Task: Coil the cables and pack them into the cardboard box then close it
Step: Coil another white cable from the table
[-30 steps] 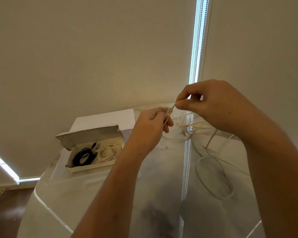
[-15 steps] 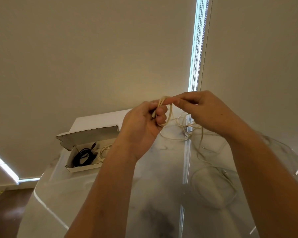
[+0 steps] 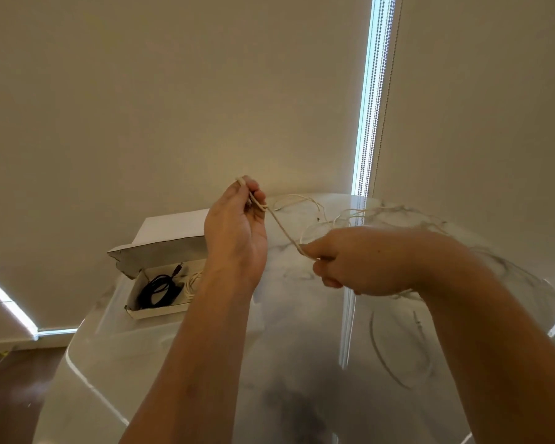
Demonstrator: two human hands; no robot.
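Left hand (image 3: 237,232) is up high pinching one end of a cream cable (image 3: 282,230), right hand (image 3: 359,261) grips it lower down, so a taut stretch runs between them. The rest trails loose over the glossy table (image 3: 205,363). Cardboard box (image 3: 161,283) sits open at left with a black cable (image 3: 159,288) coiled inside (plus a pale one beside it)

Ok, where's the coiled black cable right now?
In the head view, the coiled black cable lies inside the open cardboard box at the table's left, beside a coiled white cable.
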